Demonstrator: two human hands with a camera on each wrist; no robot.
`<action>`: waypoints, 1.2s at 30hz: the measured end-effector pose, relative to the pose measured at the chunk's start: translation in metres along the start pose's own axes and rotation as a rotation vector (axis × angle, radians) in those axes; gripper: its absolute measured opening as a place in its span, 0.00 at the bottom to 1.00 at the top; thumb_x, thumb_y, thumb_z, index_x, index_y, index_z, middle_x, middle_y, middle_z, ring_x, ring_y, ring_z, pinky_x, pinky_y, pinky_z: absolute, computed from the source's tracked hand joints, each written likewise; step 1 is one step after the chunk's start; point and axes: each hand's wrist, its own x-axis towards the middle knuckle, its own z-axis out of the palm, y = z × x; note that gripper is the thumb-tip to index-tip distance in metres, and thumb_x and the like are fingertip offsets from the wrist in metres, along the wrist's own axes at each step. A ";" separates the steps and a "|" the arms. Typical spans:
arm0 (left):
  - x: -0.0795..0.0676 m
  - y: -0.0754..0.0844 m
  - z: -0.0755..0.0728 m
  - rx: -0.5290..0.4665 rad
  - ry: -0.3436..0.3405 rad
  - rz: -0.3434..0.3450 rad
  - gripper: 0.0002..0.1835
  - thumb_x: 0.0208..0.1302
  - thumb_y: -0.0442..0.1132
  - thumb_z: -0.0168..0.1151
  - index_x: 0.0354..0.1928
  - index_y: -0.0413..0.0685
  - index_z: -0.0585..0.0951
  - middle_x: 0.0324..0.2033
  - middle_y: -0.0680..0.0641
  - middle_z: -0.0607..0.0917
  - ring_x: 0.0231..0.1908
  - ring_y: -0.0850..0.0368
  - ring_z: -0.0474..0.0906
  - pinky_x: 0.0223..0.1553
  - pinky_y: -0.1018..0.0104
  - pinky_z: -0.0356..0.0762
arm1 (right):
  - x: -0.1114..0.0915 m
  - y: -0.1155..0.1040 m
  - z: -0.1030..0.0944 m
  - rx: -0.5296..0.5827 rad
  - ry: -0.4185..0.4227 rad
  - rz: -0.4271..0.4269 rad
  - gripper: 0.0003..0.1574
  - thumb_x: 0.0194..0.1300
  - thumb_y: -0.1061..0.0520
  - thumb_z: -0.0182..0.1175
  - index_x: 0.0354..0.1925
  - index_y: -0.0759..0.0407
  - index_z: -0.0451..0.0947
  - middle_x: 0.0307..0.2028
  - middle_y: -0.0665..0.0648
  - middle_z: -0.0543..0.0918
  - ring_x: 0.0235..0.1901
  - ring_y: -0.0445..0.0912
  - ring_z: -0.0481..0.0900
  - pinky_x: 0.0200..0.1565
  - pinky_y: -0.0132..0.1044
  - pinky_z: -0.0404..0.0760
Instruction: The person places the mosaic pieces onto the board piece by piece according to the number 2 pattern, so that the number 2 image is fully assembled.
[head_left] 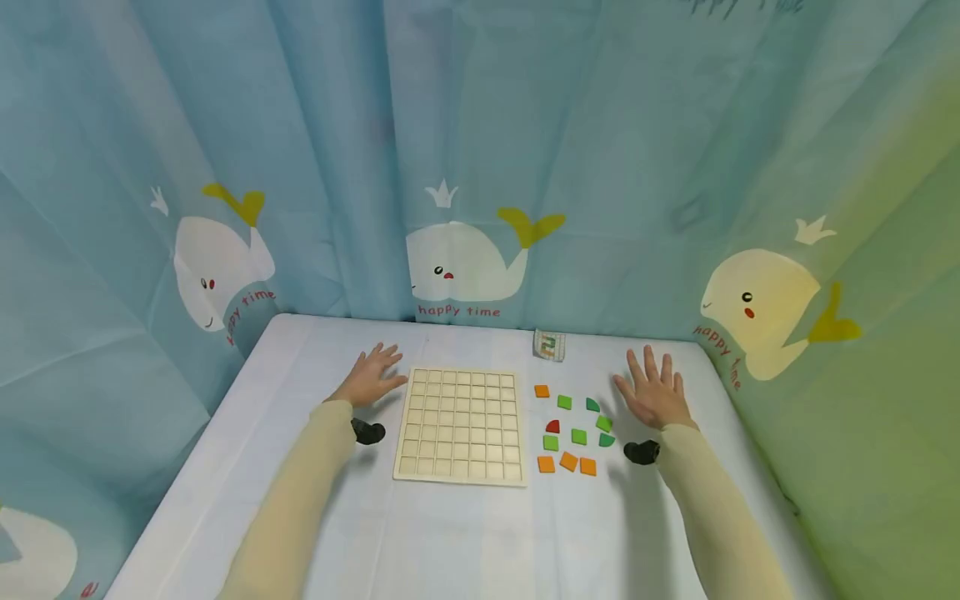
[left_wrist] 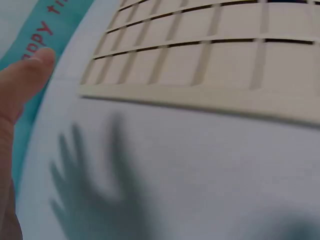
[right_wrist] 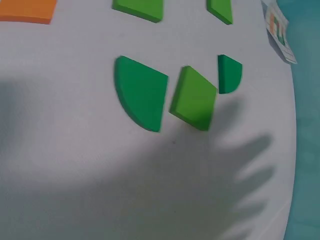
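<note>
Pale blue curtain [head_left: 337,167] with printed whales hangs behind a white surface [head_left: 450,550], where a cream grid board [head_left: 462,425] lies flat and loose coloured pieces [head_left: 579,437] lie scattered to its right. The left hand [head_left: 371,377] and right hand [head_left: 654,396] are both spread wide and hold nothing. A careless sweep of the right hand could scatter the thin pieces, since nothing fences them in; the left thumb [head_left: 394,382], so near the board, could knock it askew. One light-green square [right_wrist: 195,98] sits close between two dark-green quarter-rounds [right_wrist: 141,94], so a hasty pinch could catch a neighbour. Only the head view shows the red quarter-round [head_left: 552,427] and both hands. The left wrist view brings out the board's raised rim [left_wrist: 200,97]; the right wrist view shows the pieces' thickness, but of the right hand only its shadow [right_wrist: 200,175].
</note>
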 end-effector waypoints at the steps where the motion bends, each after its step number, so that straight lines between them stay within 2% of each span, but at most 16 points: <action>1: -0.002 -0.001 0.006 -0.037 -0.005 0.016 0.33 0.71 0.48 0.59 0.69 0.35 0.67 0.72 0.37 0.60 0.74 0.36 0.43 0.72 0.33 0.34 | 0.001 -0.001 0.001 0.004 -0.002 -0.001 0.48 0.76 0.33 0.35 0.78 0.61 0.39 0.75 0.70 0.31 0.71 0.72 0.24 0.68 0.73 0.29; 6: -0.013 -0.001 0.029 -0.164 -0.008 0.032 0.25 0.67 0.41 0.63 0.62 0.35 0.76 0.68 0.40 0.69 0.73 0.39 0.50 0.73 0.36 0.33 | 0.006 -0.009 0.004 0.000 -0.011 -0.010 0.47 0.77 0.36 0.38 0.78 0.61 0.39 0.75 0.70 0.32 0.71 0.71 0.23 0.68 0.73 0.29; 11: -0.018 -0.005 0.038 -0.206 -0.001 0.029 0.25 0.66 0.41 0.64 0.62 0.36 0.77 0.68 0.41 0.70 0.73 0.42 0.52 0.75 0.40 0.32 | 0.014 -0.018 0.007 -0.009 -0.018 -0.025 0.48 0.76 0.34 0.37 0.78 0.60 0.38 0.75 0.69 0.32 0.71 0.71 0.25 0.68 0.72 0.30; 13: -0.019 -0.007 0.040 -0.208 0.010 0.038 0.26 0.66 0.41 0.64 0.62 0.36 0.76 0.68 0.41 0.70 0.72 0.42 0.53 0.75 0.41 0.35 | 0.017 -0.023 0.009 -0.003 -0.023 -0.035 0.48 0.76 0.33 0.36 0.78 0.60 0.38 0.76 0.69 0.33 0.71 0.71 0.26 0.68 0.72 0.30; 19: -0.019 -0.007 0.044 -0.217 0.049 0.039 0.23 0.66 0.40 0.65 0.60 0.36 0.78 0.65 0.42 0.74 0.68 0.41 0.64 0.72 0.45 0.58 | 0.025 -0.037 0.020 0.006 -0.037 -0.099 0.47 0.76 0.36 0.38 0.78 0.60 0.38 0.76 0.68 0.35 0.72 0.71 0.28 0.69 0.72 0.34; 21: -0.020 -0.007 0.045 -0.227 0.051 0.035 0.22 0.66 0.40 0.65 0.59 0.37 0.79 0.64 0.43 0.75 0.66 0.42 0.66 0.70 0.47 0.63 | 0.029 -0.041 0.025 0.007 -0.034 -0.135 0.46 0.76 0.38 0.42 0.78 0.61 0.41 0.76 0.69 0.38 0.72 0.72 0.30 0.69 0.72 0.37; 24: -0.021 -0.009 0.047 -0.247 0.045 0.029 0.22 0.66 0.40 0.66 0.58 0.38 0.80 0.63 0.44 0.75 0.66 0.43 0.67 0.70 0.48 0.64 | 0.032 -0.049 0.034 0.012 -0.016 -0.199 0.45 0.74 0.42 0.49 0.76 0.64 0.48 0.74 0.71 0.46 0.71 0.74 0.37 0.68 0.73 0.44; 28: -0.020 -0.010 0.046 -0.256 0.034 0.041 0.22 0.65 0.40 0.67 0.59 0.38 0.80 0.63 0.44 0.76 0.66 0.43 0.67 0.70 0.48 0.64 | 0.035 -0.059 0.045 0.089 0.010 -0.251 0.43 0.69 0.46 0.59 0.71 0.68 0.60 0.70 0.73 0.60 0.70 0.74 0.46 0.68 0.72 0.50; 31: -0.020 -0.011 0.046 -0.251 0.025 0.056 0.23 0.64 0.40 0.67 0.59 0.38 0.80 0.63 0.44 0.76 0.66 0.43 0.66 0.70 0.48 0.64 | 0.038 -0.066 0.054 0.159 0.027 -0.253 0.40 0.67 0.49 0.62 0.69 0.70 0.64 0.67 0.72 0.66 0.69 0.71 0.51 0.69 0.69 0.53; 36: -0.020 -0.013 0.044 -0.249 0.013 0.056 0.24 0.64 0.42 0.67 0.60 0.38 0.79 0.64 0.45 0.75 0.67 0.42 0.65 0.70 0.47 0.63 | 0.040 -0.079 0.068 0.214 0.042 -0.199 0.38 0.66 0.51 0.64 0.67 0.69 0.67 0.65 0.69 0.70 0.70 0.68 0.55 0.69 0.66 0.56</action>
